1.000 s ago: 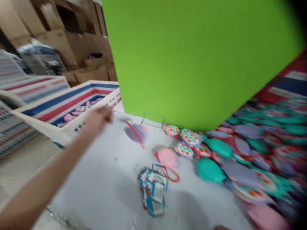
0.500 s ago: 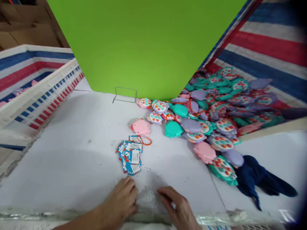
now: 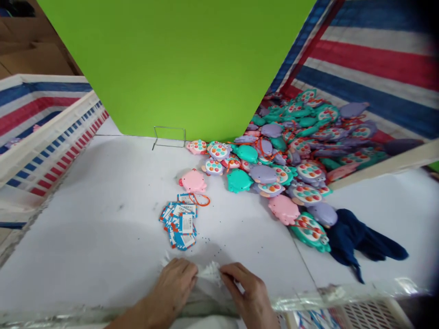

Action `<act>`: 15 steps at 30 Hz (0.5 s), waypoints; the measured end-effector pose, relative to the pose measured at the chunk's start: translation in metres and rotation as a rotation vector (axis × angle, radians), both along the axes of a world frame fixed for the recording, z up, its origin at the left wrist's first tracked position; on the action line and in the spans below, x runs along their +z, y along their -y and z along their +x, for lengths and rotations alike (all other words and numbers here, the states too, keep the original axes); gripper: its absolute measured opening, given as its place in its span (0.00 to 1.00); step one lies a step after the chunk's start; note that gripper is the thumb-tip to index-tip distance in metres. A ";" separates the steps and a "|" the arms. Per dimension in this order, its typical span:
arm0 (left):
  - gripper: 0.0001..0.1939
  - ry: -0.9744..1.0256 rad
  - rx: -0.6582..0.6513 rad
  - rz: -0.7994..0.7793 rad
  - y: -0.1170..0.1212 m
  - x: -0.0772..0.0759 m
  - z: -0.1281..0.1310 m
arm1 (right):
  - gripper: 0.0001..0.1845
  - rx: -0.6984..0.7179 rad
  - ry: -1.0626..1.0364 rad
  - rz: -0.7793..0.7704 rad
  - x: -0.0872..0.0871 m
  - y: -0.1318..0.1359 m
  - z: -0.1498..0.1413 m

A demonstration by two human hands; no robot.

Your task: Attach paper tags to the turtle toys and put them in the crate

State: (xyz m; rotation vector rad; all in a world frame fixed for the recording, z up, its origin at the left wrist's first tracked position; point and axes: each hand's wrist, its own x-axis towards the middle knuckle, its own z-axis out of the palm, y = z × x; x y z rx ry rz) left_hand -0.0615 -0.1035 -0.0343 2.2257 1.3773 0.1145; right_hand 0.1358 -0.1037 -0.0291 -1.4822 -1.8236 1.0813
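Striped basket [image 3: 51, 141], far left of the tags [image 3: 179, 219]. Left hand [image 3: 176, 285] and right hand [image 3: 245, 290], just below the tags, both pinching a clear bag [image 3: 209, 273] on the table's [image 3: 103, 237] near edge. Toys [image 3: 291, 160], upper right of the tags.

Two hands [image 3: 178, 285]. One green board [image 3: 178, 64]. One wire stand [image 3: 169, 137]. One dark blue cloth [image 3: 360, 242]. One loose stack of printed tags [image 3: 179, 219]. Two striped crates [image 3: 44, 137]. Toy animals [image 3: 295, 155]: dozens, heaped, too many to count.
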 end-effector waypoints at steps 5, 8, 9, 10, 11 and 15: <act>0.07 0.085 0.025 0.043 0.001 -0.005 -0.001 | 0.10 0.066 0.072 0.015 0.001 -0.005 -0.004; 0.10 0.111 0.022 0.015 0.001 -0.005 -0.001 | 0.11 0.061 0.171 0.072 -0.002 -0.007 0.009; 0.11 0.104 0.026 -0.004 0.002 -0.005 -0.001 | 0.11 0.032 0.211 0.097 -0.002 -0.009 0.018; 0.12 0.093 0.031 -0.026 0.002 -0.004 -0.002 | 0.11 -0.015 0.255 0.122 -0.003 -0.010 0.029; 0.12 0.084 0.037 -0.049 0.003 -0.003 -0.003 | 0.10 -0.081 0.302 0.145 -0.003 -0.012 0.042; 0.12 0.117 0.061 -0.116 0.004 0.010 -0.004 | 0.12 -0.377 0.402 0.132 0.006 -0.019 0.084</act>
